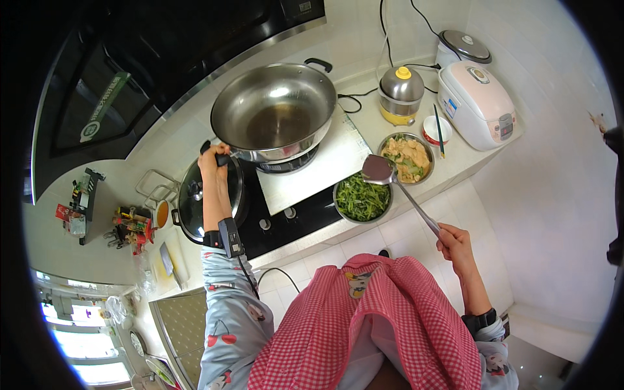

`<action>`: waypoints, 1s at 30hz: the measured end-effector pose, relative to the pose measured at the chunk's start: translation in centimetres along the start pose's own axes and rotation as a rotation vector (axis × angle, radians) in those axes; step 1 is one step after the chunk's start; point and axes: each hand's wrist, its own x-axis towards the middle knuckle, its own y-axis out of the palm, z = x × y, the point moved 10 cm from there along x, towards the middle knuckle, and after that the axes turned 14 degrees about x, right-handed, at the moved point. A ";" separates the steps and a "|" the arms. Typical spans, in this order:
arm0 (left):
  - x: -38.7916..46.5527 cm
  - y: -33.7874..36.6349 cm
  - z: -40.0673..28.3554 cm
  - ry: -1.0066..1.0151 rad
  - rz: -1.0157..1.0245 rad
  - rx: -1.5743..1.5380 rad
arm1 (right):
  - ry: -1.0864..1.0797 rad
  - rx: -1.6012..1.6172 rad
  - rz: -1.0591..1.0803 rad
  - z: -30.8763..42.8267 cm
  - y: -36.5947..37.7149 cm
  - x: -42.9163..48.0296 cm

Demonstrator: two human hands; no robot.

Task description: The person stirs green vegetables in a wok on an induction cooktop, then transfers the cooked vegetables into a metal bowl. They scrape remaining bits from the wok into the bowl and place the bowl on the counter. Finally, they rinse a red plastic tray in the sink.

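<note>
My left hand (213,158) grips the black handle of a stainless-steel wok (278,100). The wok tilts over a gas burner (287,165), with a little shiny liquid or oil film at its bottom; I cannot tell whether its base touches the burner. In my right hand (454,243) is the metal shaft of a wok spatula (379,169). Its dark blade hangs above the rims of two metal bowls. One bowl holds chopped green vegetables (363,197), the other cooked egg with greens (408,157).
Left of the burner stands a lidded pot (187,195). A cleaver (168,261) lies on a cutting board beyond it. Along the right counter are a steel egg steamer (402,95), a small bowl (435,130) with chopsticks across it, and a rice cooker (475,105). A range hood (161,53) overhangs the stove.
</note>
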 end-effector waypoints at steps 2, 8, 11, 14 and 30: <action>0.5 -3.1 2.8 -0.176 -0.166 -0.108 | 0.066 0.038 0.020 -0.4 0.2 0.5; -2.2 -1.1 4.1 -0.168 -0.094 -0.275 | 0.067 0.018 0.064 -0.2 1.0 1.8; -3.3 1.1 3.5 -0.088 -0.086 -0.296 | 0.037 0.031 0.061 0.0 1.4 2.1; -5.0 1.2 4.4 -0.056 -0.176 -0.296 | 0.041 0.014 0.036 -0.1 1.8 2.1; -11.0 -1.3 8.6 -0.232 -0.190 -0.378 | -0.026 0.008 -0.013 -3.4 1.5 -1.6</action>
